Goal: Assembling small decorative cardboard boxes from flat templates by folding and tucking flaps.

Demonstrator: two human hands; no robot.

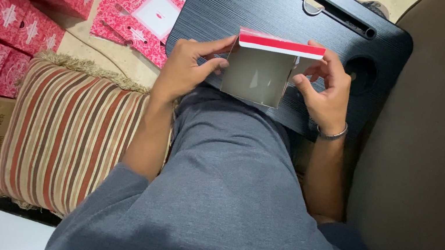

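Your left hand (pixel 184 69) and right hand (pixel 324 90) are pinching the side walls of an open box (pixel 260 72) of thin card, fingers closed on its edges, holding it just above the black lap desk (pixel 235 3). It is looking light and easily creased, so grip near the folds. Flat pink cartons (pixel 145 13) and stacked ones (pixel 10 11) are lying beyond, a striped cushion (pixel 68 137) beside your leg.

Dim indoor light, perhaps overhead; soft shadows.
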